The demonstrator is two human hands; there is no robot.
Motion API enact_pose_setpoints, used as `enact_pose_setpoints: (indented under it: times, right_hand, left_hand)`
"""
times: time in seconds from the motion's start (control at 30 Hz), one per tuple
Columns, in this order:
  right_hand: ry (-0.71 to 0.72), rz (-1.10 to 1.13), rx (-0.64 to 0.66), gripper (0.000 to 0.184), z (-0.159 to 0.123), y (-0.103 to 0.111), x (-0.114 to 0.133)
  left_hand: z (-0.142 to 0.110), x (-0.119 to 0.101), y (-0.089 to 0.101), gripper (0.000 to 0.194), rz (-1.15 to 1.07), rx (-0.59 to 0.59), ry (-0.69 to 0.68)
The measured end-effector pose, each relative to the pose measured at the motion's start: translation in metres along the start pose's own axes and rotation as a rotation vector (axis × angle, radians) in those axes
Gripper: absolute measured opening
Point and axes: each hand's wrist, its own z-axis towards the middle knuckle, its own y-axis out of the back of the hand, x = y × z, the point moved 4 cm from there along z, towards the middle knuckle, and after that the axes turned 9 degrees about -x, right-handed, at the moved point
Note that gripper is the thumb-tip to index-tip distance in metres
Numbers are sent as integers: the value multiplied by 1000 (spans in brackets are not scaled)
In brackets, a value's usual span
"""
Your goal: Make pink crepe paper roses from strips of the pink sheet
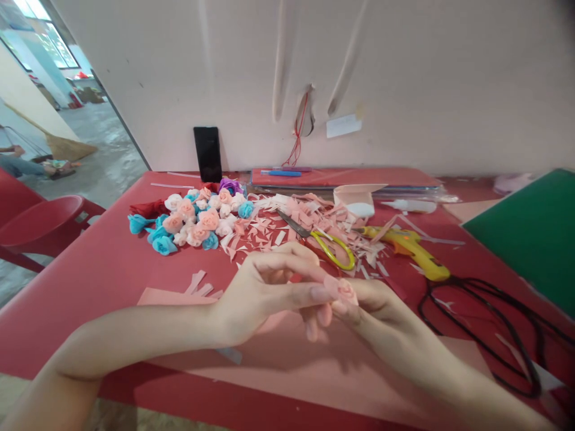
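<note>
Between my two hands, over the table's front half, is a small pink paper rose (pixel 347 291). My right hand (pixel 375 305) pinches the rose between thumb and fingers. With thumb and forefinger, my left hand (pixel 278 284) grips a petal at the rose's left side. Beneath them lies a large pink paper sheet (pixel 323 377). Just behind my hands rest yellow-handled scissors (pixel 332 246) on a heap of pink paper scraps (pixel 309 212). A cluster of finished-looking paper roses (pixel 197 221) in pink, white, blue and purple sits at the back left.
A yellow glue gun (pixel 413 248) with a looped black cord (pixel 498 335) lies right. Behind it are a white glue bottle (pixel 411 206) and a green board (pixel 530 233). A black phone (pixel 208 154) leans against the wall. A red chair (pixel 45 221) stands left; a person's hand (pixel 18 151) shows farther back.
</note>
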Motion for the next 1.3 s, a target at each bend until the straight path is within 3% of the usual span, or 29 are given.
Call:
enact_pose_setpoints:
  times: [0.47,0.63,0.77,0.9,1.0,1.1,1.3]
  right_hand:
    - [-26,34,-13,39,0,0,4]
    - [-117,-3,16,39,-2,4,0]
    - [-142,-4,34,39,-2,6,-1]
    - [-185,35,32,37,-2,9,-2]
    - [-235,62,-9,32,-3,10,-2]
    - [-240,71,-34,23,-4,9,0]
    - [-28,-133,-237,11,-3,9,9]
  left_hand:
    - [1,1,0,10,47,18,-1]
    - [1,-4,2,9,124,59,-2]
    - [2,-6,6,10,265,10,8]
    - [3,-6,5,15,224,37,13]
    - [3,-5,6,19,266,42,-24]
    - [5,-8,9,19,301,-25,-129]
    - [10,-14,13,11,449,-164,-317]
